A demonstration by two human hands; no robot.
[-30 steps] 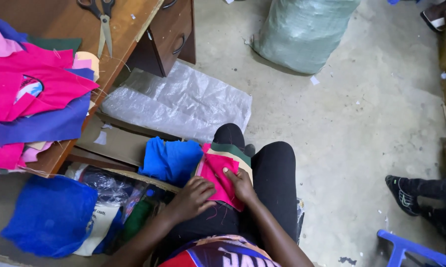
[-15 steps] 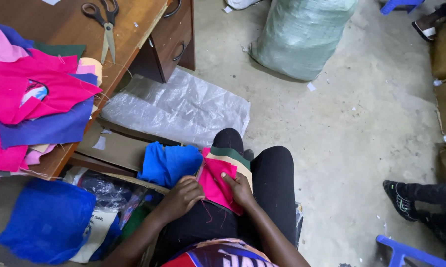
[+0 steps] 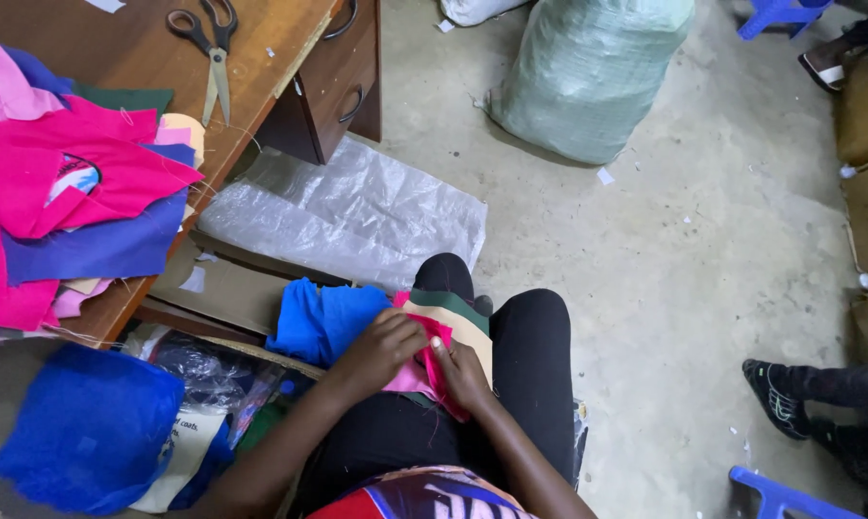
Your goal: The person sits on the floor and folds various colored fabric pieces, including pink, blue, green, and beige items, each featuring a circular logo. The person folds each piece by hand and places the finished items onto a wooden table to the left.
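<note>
Down on the person's lap, both hands pinch the same pink fabric piece (image 3: 422, 370): left hand (image 3: 381, 348) gripping its top edge, right hand (image 3: 461, 373) holding the lower side. Blue cloth (image 3: 321, 322) sits just beside them, scissors (image 3: 210, 48) up on the wooden counter (image 3: 261, 86).

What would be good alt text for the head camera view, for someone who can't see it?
A seated person's left hand and right hand pinch a pink fabric piece atop stacked fabric pieces on their lap. A blue cloth lies beside; scissors and pink and blue fabric rest on a wooden desk.
</note>
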